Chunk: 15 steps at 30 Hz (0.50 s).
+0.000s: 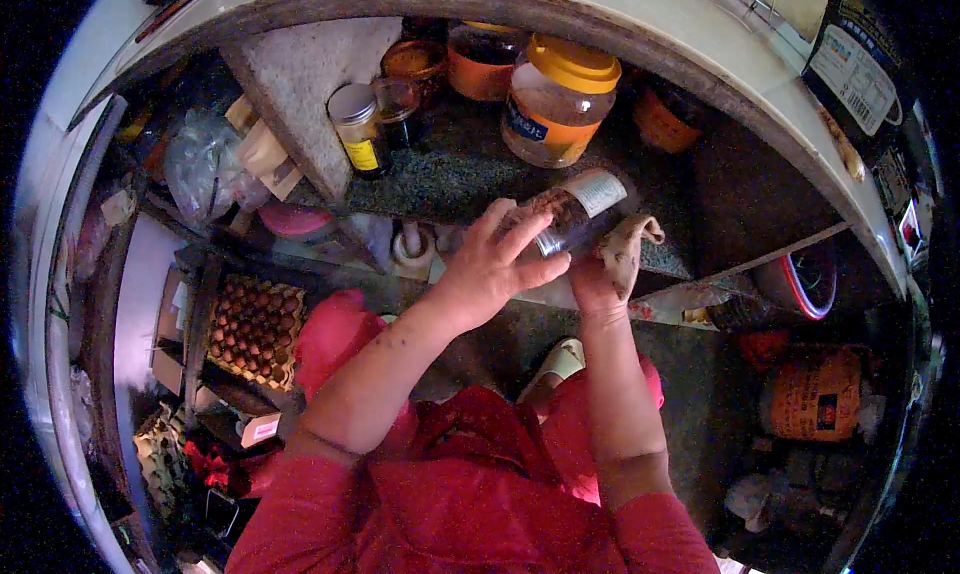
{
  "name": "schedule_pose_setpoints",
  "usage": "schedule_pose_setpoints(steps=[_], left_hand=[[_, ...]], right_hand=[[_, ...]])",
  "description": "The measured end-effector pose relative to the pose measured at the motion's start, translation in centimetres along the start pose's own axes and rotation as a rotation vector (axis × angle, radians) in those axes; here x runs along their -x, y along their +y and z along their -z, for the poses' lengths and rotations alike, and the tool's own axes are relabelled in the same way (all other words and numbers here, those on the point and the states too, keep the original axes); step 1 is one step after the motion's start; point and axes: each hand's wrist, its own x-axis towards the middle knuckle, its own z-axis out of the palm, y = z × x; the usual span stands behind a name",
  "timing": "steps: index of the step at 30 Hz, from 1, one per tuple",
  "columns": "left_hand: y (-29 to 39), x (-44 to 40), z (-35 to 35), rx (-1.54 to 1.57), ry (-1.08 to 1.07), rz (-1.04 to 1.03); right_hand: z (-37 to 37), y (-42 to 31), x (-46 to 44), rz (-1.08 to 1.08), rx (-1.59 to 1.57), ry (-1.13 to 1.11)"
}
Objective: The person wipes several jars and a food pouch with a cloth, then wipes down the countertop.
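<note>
Tilted in front of the shelf is a clear jar [580,206] with a pale label and dark contents. My left hand [495,264] has its fingers wrapped round the near end of this jar. Just right of it, my right hand [598,282] holds a beige cloth [628,249] close to the jar's side; its fingers are mostly hidden by the cloth. Behind the jar, a large container with a yellow lid [565,99] stands upright on the shelf [440,189]. A silver-lidded jar with a yellow label [357,129] stands further left.
More jars [485,62] stand deeper in the shelf, whose wooden divider [290,124] slants at left. A tray of eggs [255,329] lies lower left beside boxes. An orange container [815,394] is at lower right, below a blue-rimmed basin [808,279]. A plastic bag [205,164] sits upper left.
</note>
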Motion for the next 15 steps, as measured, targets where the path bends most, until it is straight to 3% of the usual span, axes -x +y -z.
schedule_pose_setpoints(steps=[5, 7, 10, 11, 15], left_hand=[[0.2, 0.2, 0.6, 0.033, 0.002, -0.054], [0.2, 0.3, 1.0, 0.064, -0.044, -0.052], [0.2, 0.8, 0.8, 0.027, -0.056, -0.05], [0.0, 1.0, 0.6, 0.05, -0.045, -0.035], [0.0, 1.1, 0.5, 0.147, -0.052, 0.038]], right_hand=[[0.0, 5.9, 0.2, -0.21, -0.078, 0.141], [1.6, -1.3, -1.3, -0.511, -0.95, 0.189], [1.6, -0.8, -0.8, 0.064, -0.187, -0.028], [1.4, -1.7, -0.4, 0.121, -0.067, -0.038], [1.8, -4.8, 0.3, 0.323, -0.021, -0.132]])
